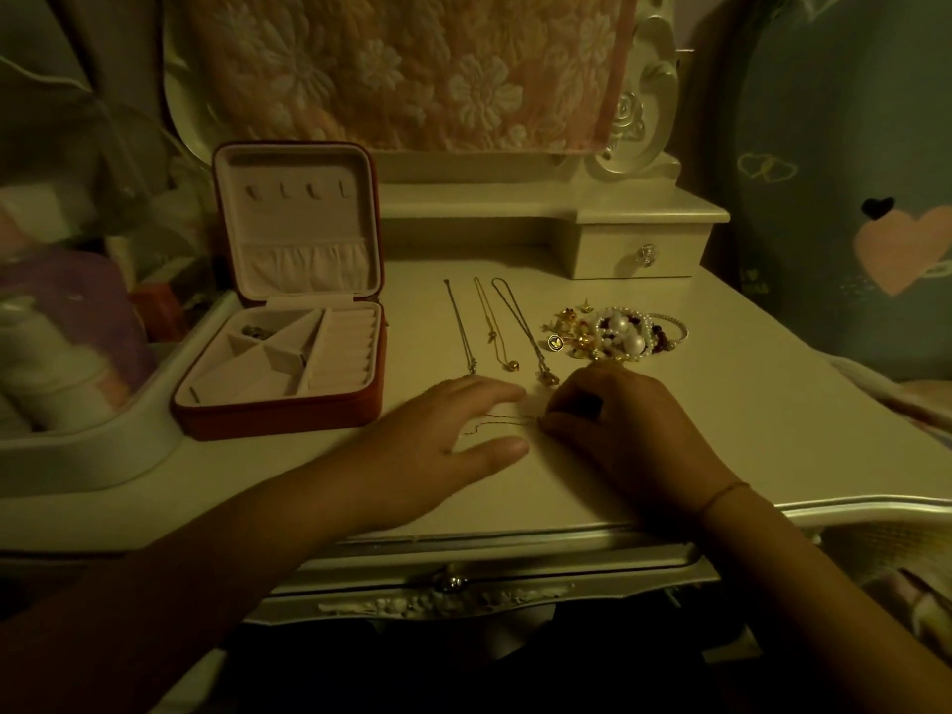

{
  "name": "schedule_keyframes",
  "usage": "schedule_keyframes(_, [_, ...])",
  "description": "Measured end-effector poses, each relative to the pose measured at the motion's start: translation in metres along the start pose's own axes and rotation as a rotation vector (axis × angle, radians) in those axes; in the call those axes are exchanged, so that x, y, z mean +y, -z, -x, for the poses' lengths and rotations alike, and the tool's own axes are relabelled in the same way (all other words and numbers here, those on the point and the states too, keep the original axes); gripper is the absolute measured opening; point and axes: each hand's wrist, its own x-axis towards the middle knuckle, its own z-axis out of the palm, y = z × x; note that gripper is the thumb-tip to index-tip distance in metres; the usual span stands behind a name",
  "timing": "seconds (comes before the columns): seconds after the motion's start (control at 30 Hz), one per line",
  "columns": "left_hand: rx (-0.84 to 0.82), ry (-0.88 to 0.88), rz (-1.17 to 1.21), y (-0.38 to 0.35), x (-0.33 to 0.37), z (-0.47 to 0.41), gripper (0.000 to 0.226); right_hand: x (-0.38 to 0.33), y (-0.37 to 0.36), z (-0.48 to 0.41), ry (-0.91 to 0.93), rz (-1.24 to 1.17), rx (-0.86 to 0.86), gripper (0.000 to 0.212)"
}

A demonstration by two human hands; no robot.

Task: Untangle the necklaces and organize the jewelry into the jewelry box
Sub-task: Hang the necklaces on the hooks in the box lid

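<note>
On the worktop [721, 404], near its front edge, a thin chain [494, 420] is laid between the two hands, its long axis running left to right. Its right end appears to be pinched by the curled fingers [559, 427] of the right hand [618, 430]. The left hand [438, 435] is spread flat around its left end, with nothing gripped. The jewelry box [278, 422] is stood open further left, nearer the left hand.

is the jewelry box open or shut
Open: the jewelry box has its lid standing upright, showing hooks, a pouch and the divided tray.
</note>
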Motion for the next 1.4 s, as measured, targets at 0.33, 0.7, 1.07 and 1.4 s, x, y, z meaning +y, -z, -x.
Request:
schedule_keyframes(0.33, [0.156, 0.070, 0.675, -0.011, 0.024, -0.041, 0.022, -0.020, 0.059, -0.019, 0.009, -0.624, 0.038, 0.009])
schedule_keyframes(0.7, [0.236, 0.070, 0.720, 0.000, 0.022, -0.037, 0.016, -0.008, 0.067, -0.018, -0.020, -0.854, 0.202, 0.014])
schedule_keyframes(1.07, [0.314, 0.158, 0.624, 0.021, 0.016, -0.029, 0.013, 0.004, 0.080, -0.011, -0.069, -1.042, 0.341, 0.017])
schedule_keyframes(1.4, [0.439, 0.231, 0.620, 0.035, 0.008, -0.025, 0.013, 0.028, 0.086, -0.001, -0.107, -1.095, 0.454, 0.039])
